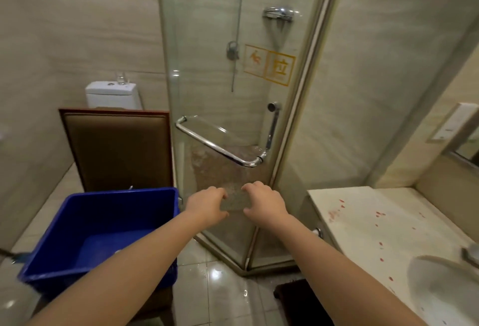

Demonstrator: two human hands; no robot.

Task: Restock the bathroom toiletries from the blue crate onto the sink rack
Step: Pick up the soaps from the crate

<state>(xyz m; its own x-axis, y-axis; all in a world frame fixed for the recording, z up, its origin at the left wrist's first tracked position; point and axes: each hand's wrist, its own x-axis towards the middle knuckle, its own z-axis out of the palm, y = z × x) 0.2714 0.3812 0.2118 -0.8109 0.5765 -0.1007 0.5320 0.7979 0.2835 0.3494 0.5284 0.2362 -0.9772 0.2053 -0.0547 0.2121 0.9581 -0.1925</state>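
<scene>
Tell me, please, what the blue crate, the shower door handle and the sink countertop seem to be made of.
Blue crate: probably moulded plastic, with one even colour, a dull sheen and a thick rim. Door handle: metal, likely chrome-plated, with mirror-bright highlights. Countertop: pale, smooth stone or an imitation of it, with faint veining; the picture does not show which.

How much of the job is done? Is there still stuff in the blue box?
Done: the blue crate shows only bare bottom where the arm doesn't hide it, so it seems emptied. In hand: nothing; the left hand and right hand hover, loosely bent, before the shower door. Left: unclear, since no rack or toiletries are in view, and the counter shows only red specks.
</scene>
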